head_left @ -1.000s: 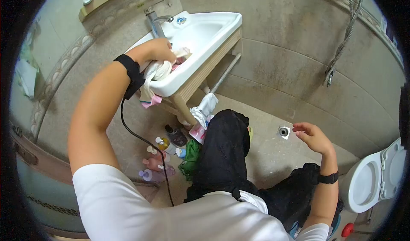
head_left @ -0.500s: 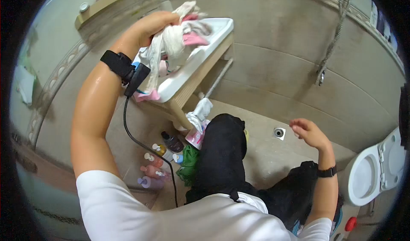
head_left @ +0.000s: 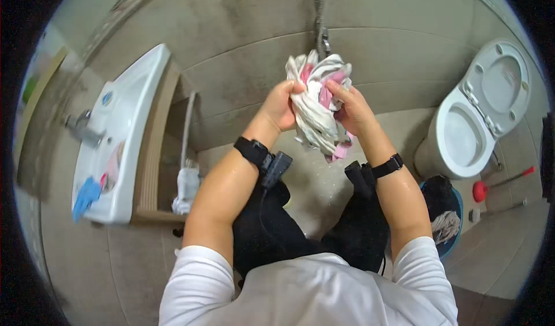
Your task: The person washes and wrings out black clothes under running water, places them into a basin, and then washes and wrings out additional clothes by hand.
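Note:
A bunched, wet-looking white and pink garment (head_left: 317, 109) is held up in front of me, over the tiled floor. My left hand (head_left: 283, 104) is closed round its left side, and my right hand (head_left: 351, 107) grips its right side with the thumb on top. Folds hide most of the fingers of both hands. Several strips of the cloth loop upward, and a pink end hangs below. Whether the bundle is one piece or several I cannot tell.
At left is a white sink (head_left: 118, 152) with a metal faucet (head_left: 85, 129) and a blue glove (head_left: 87, 197) on its rim. A toilet (head_left: 462, 134) with raised lid stands right, near a blue basin (head_left: 454, 239) of dark clothes and a red plunger (head_left: 479, 191). A shower hose (head_left: 319, 8) hangs ahead.
My view has turned right. The garment has moved from above the sink to in front of me, and my right hand, which was free, has taken hold of it too.

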`<state>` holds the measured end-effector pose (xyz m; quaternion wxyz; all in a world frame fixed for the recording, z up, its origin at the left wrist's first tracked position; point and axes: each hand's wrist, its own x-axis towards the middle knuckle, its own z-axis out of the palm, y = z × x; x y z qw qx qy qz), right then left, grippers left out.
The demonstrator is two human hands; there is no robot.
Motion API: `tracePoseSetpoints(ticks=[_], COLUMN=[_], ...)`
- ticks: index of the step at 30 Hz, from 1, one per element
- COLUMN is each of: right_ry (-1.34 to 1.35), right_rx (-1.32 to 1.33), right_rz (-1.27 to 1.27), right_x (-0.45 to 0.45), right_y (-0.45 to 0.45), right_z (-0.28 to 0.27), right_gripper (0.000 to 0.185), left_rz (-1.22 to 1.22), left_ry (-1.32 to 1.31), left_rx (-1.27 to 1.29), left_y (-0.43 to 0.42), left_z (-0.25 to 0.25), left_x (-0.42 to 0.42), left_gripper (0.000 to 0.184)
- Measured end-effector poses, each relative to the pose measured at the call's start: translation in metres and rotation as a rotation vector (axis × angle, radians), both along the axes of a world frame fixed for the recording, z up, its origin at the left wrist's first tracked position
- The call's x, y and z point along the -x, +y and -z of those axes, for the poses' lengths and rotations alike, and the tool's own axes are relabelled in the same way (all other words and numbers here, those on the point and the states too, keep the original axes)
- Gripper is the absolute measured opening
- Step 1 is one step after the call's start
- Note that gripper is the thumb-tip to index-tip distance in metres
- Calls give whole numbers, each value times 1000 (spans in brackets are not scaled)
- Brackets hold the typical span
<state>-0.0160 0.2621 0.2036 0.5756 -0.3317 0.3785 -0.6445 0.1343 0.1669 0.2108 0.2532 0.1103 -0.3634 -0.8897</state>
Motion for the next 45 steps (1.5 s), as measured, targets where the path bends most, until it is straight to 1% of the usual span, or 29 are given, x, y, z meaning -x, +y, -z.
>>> tracePoseSetpoints(ticks=[2,3,6,8,10,12,13,15,17,20,22,23,24,25,26,27,28,31,32,33,34,36,38,39,41,42,43,44,45], right_ry=[1,-23,82,153,199,239,143,-26,2,27,-46,4,7,338,668,746,747,221,218,139,60,17,-253,-327,-283,-238,-77,65,169], right_rx=[88,77,-1,-45,-132,-208,-217,-242,-263,-281,-252,-316,-324,-329,-324,-298,-300,-264,-266,-236,-206,-163,48,43,16,-12,-158,-232,-303], right_rz=[184,206,260,272,228,202,225,310,315,325,301,323,324,294,259,272,272,382,380,456,533,490,443,481,453,429,594,591,544], right_x=[18,23,39,47,63,81,87,101,119,121,114,110,112,113,117,111,113,122,128,131,133,141,153,153,169,175,158,145,133], right_y=[-14,-17,-39,-52,-68,-82,-84,-91,-102,-121,-131,-134,-138,-144,-150,-151,-152,-150,-147,-145,-143,-137,-134,-131,-123,-120,-125,-128,-132], right_z=[23,28,60,73,92,106,109,114,121,126,119,111,121,133,143,139,143,149,148,142,136,134,144,135,139,141,130,124,125], right_gripper=[39,33,32,30,31,33,30,22,20,19,23,24,24,25,27,25,25,19,19,21,24,21,18,14,16,19,24,27,27], left_rz=[16,-1,-36,5,-13,-41,-100,-156,-218,-239,-231,-245,-260,-258,-240,-223,-222,-231,-241,-249,-250,-268,-246,-230,-214,-207,-198,-191,-171], left_ry=[4,-21,-66,-236,-230,-203,-152,-152,-169,-161,-179,-165,-151,-148,-165,-183,-182,-161,-132,-100,-101,-36,-12,4,20,-19,-57,-57,-59], left_rx=[12,-25,-93,51,46,-126,-228,-323,-473,-471,-480,-483,-483,-488,-388,-288,-290,-278,-411,-544,-544,-564,-559,-564,-568,-494,-419,-416,-341], left_y=[-9,-8,-17,-31,-48,-69,-74,-88,-107,-120,-126,-130,-133,-135,-136,-137,-138,-139,-143,-146,-146,-147,-147,-146,-143,-140,-138,-137,-136], left_z=[31,41,73,94,110,125,129,149,165,169,168,168,168,166,164,165,167,173,174,172,170,169,173,173,175,174,173,175,180], left_x=[21,30,57,69,79,83,85,85,93,108,114,116,118,120,122,124,126,122,117,114,112,110,110,110,109,109,109,112,115], left_gripper=[41,40,38,34,32,33,27,25,20,21,21,22,24,24,26,29,29,31,30,29,29,28,27,27,27,30,32,32,32])
